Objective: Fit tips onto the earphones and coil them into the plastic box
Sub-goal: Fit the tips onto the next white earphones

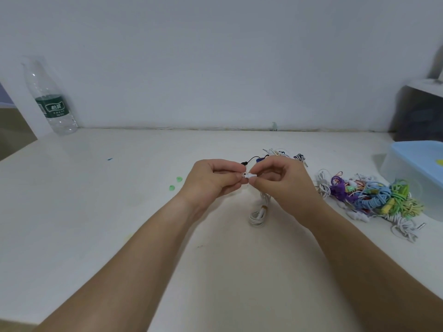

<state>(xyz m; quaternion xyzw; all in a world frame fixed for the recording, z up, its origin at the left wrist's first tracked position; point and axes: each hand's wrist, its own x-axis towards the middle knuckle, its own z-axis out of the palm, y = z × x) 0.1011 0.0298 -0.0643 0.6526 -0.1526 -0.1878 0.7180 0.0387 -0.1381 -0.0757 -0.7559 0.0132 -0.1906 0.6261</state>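
Above the middle of the white table, my left hand (pixel 215 179) pinches a small white ear tip (pixel 244 175). It meets a white earbud (pixel 252 176) pinched by my right hand (pixel 279 179). The white earphone cable hangs down from between the hands to a bundled coil (pixel 257 215) lying on the table. Two green ear tips (pixel 175 183) lie to the left of my left hand. A translucent plastic box (pixel 417 178) with a blue lid stands at the right edge.
A heap of coiled earphones in several colours (pixel 374 198) lies right of my right hand, with more earphones (pixel 285 154) behind the hands. A clear water bottle (pixel 51 101) stands at the back left against the wall. A dark box (pixel 419 111) sits at the back right.
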